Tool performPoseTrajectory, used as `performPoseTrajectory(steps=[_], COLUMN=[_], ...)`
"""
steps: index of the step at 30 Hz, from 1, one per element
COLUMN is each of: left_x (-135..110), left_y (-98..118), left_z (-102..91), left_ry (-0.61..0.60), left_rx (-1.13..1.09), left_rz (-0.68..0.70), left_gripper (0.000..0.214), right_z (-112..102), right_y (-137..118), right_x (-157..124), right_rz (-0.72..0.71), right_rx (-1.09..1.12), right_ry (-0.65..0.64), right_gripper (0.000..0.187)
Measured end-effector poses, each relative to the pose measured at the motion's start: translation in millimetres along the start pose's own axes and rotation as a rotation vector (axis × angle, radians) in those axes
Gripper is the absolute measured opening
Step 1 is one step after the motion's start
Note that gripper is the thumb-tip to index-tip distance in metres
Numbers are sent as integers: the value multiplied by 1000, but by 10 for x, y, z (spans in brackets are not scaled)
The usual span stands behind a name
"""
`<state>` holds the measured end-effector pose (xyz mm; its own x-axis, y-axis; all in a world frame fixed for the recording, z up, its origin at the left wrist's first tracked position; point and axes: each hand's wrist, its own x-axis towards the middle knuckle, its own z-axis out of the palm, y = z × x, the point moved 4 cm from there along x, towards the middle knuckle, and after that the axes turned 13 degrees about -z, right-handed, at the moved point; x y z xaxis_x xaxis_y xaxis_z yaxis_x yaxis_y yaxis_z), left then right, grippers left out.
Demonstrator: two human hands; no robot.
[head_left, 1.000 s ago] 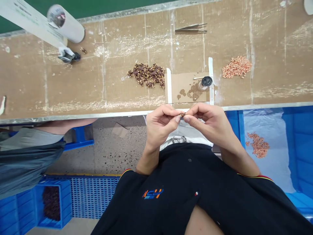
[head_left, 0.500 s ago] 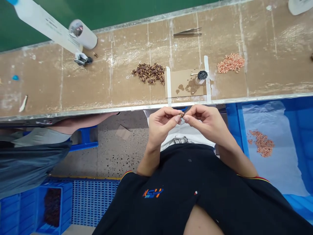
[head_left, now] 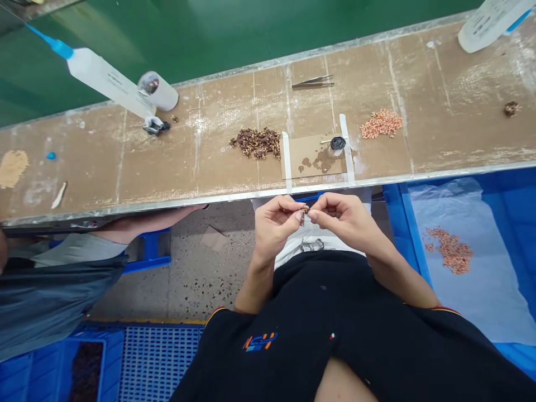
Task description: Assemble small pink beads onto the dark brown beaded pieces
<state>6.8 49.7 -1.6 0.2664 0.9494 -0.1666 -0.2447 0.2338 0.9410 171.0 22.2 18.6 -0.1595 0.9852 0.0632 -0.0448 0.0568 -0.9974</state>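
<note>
"It's tense here: what's the danger?"

"A drop! The left hand point(head_left: 274, 226) and right hand point(head_left: 345, 222) pinch one tiny brown-and-gold part point(head_left: 305, 211) between fingertips, short of the table point(head_left: 167, 173); being so small, it could slip to the floor point(head_left: 201, 279)."

"And the count?"

"One pair of tweezers point(head_left: 312, 84), one black-lidded jar point(head_left: 338, 144), one brown-and-gold heap point(head_left: 256, 143), two orange heaps: one on the table point(head_left: 381, 124), one on the white sheet point(head_left: 481, 301). Single pieces? Too small to count!"

Tiny brown-gold part point(head_left: 305, 210), held at left hand point(head_left: 274, 228), right hand point(head_left: 347, 222) fingertips.
</note>
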Motion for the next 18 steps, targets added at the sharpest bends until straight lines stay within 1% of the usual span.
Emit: performPoseTrajectory(steps=[3, 7, 9, 10, 11, 12, 13, 15, 17, 18], left_x=[74, 160, 225, 274, 336, 408, 485, 638, 770, 835], left_y=[-15, -5, 9, 16, 25, 41, 60, 113, 176, 195], left_z=[-2, 24, 3, -33, -100, -195, -311, -558, -805, -913], left_ry=[-18, -76, -87, -71, -11, 83, 200, 416, 609, 665], left_rx=[-9, 23, 95, 146, 212, 276, 345, 504, 640, 706], left_rz=[-24, -57, -71, -72, -69, -50, -26, 50, 146, 164], left_gripper=[27, 19, 17, 17, 17, 17, 18, 20, 26, 29], right_z=[-25, -53, -160, -276, -446, -672, -950, -1590, -2238, -2521], right_y=[70, 109, 153, 191, 237, 286, 334, 410, 462, 483], right_x=[38, 63, 65, 66, 65, 58, 39, -30, -115, -127], right_rz=[44, 35, 12, -1, -16, -30, -37, -8, 106, 134], right_rx=[17, -5, -53, -105, -183, -288, -414, -693, -922, -961], right_ry=[23, 31, 39, 72, 137, 233, 367, 673, 970, 1045], right_gripper=[54, 51, 49, 47, 44, 40, 35, 26, 21, 19])
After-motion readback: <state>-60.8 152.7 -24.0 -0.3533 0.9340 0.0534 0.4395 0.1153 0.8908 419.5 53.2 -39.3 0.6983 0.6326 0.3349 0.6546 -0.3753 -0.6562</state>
